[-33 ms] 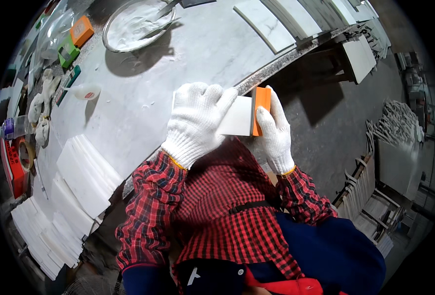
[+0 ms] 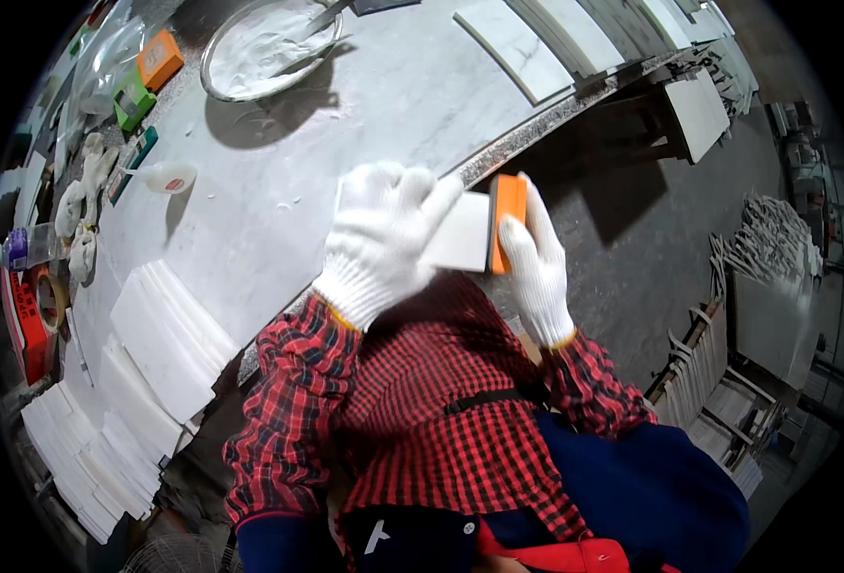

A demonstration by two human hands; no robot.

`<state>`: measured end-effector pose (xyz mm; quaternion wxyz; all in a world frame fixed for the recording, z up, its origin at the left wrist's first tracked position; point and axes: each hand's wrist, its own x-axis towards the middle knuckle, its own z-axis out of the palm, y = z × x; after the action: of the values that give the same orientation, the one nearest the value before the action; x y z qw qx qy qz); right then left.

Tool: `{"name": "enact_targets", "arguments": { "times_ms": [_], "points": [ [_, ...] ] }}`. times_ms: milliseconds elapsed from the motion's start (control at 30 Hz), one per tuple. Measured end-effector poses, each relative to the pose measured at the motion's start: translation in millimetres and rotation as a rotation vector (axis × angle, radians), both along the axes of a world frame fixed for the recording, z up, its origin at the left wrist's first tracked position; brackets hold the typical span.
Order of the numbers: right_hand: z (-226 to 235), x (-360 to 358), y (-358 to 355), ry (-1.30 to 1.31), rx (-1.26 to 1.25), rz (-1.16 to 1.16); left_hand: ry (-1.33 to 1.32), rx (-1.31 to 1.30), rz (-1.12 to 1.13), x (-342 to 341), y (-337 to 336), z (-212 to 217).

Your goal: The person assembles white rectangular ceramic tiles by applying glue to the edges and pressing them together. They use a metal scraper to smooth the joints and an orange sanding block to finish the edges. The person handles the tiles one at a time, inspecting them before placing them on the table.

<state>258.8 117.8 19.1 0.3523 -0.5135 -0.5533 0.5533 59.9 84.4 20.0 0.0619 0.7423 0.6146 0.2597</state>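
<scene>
The left hand (image 2: 384, 239) clasps a small white tile (image 2: 460, 244) from above, fingers curled over its top edge, holding it just off the bench (image 2: 346, 124) rim, in front of the chest. The right hand (image 2: 537, 267) presses an orange block (image 2: 508, 222) flat against the tile's right edge, fingers wrapped behind it. The tile looks stiff, smooth and likely brittle, best gripped by its edges; the block seems light and firm. Both wrists are bent inward, elbows tucked close.

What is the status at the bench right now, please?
Left hand grips white tile. Right hand presses orange block against tile's edge. Both held over table edge, nothing between them.
</scene>
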Motion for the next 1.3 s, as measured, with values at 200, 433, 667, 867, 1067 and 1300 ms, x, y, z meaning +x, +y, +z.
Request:
{"name": "enact_targets", "arguments": {
  "times_ms": [200, 433, 667, 867, 1067, 1300],
  "points": [
    [-8, -2, -10, 0.025, -0.024, -0.066, 0.027, 0.02, -0.016, 0, -4, 3],
    [-3, 15, -19, 0.141, -0.096, -0.029, 0.029, 0.009, -0.035, -5, -3, 1],
    [-2, -12, 1, 0.112, -0.145, -0.071, -0.018, 0.027, -0.031, -4, -4, -2],
    [-10, 2, -28, 0.005, -0.005, -0.071, -0.007, 0.006, -0.021, -1, -5, 0],
    [-23, 4, 5, 0.158, -0.117, -0.121, -0.008, 0.101, -0.172, -11, -5, 0],
    [1, 68, 61, 0.039, -0.241, 0.484, 0.101, 0.129, -0.333, -26, -6, -3]
  ]
}}
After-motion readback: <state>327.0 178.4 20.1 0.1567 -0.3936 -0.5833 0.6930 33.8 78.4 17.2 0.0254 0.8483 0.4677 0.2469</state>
